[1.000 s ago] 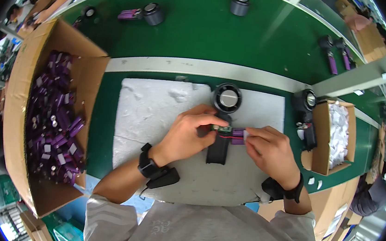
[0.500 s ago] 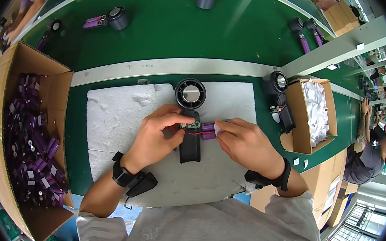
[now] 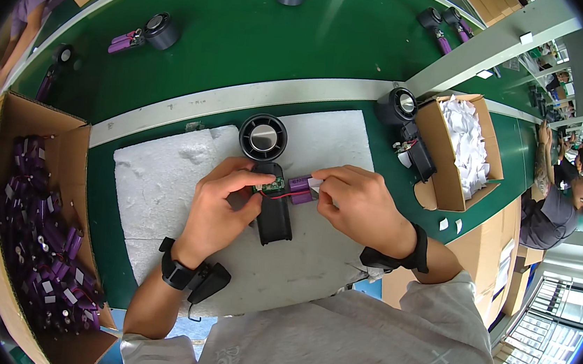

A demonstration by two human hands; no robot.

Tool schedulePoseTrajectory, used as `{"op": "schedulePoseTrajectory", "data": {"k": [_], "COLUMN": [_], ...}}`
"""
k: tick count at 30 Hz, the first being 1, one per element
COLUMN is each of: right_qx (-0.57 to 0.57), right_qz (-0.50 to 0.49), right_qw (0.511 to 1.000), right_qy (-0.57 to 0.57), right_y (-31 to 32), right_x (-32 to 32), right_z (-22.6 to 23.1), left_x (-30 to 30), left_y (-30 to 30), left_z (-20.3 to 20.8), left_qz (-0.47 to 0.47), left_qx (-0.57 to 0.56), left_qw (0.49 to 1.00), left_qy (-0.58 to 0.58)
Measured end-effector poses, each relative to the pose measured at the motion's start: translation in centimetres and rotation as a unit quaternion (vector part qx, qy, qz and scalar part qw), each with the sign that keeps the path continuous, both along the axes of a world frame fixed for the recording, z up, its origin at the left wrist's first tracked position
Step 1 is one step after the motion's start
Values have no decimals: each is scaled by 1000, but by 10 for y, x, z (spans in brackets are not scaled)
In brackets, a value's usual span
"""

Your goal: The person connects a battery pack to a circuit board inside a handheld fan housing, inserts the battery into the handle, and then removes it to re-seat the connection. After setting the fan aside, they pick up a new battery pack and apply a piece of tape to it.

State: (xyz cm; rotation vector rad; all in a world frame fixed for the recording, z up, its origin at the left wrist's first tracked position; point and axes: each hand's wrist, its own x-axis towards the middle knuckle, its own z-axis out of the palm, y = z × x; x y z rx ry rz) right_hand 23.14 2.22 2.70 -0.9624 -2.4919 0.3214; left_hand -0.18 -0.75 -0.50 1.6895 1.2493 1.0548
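A black handheld fan housing (image 3: 274,222) with a round fan head (image 3: 263,138) lies on the white foam sheet before me. My left hand (image 3: 223,203) closes over the upper handle, its index fingertip on a small green circuit board (image 3: 274,183) and its thumb lower down by the side. A red wire runs from the board to a purple battery pack (image 3: 299,190) just right of the handle. Closed around the pack's right end are the fingertips of my right hand (image 3: 359,206). A small white piece shows at those fingertips; its loose edge, if any, is hidden.
An open carton (image 3: 86,197) of purple battery packs stands on the left. To the right are a carton (image 3: 441,154) of white paper scraps and another black fan (image 3: 398,107) with its handle open. More fans, including one (image 3: 160,30), lie across the green bench beyond a pale rail (image 3: 243,97).
The whole scene has shifted somewhat left in the picture. Both hands keep nearly the same places at the housing and the pack, and the right fingers are curled a little more.
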Motion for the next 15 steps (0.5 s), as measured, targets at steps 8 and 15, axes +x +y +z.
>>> {"op": "schedulePoseTrajectory", "data": {"k": [8,15], "right_qx": [-28,-93], "right_qz": [-267,-442], "right_qw": [957,892], "right_qy": [111,23], "right_y": [32,36], "right_x": [69,92], "right_z": [30,47], "left_x": [-3,2], "left_y": [-5,-3], "left_z": [3,-2], "left_qz": [9,27], "left_qx": [-43,-16], "left_qw": [999,999], "left_qy": [-18,-22]}}
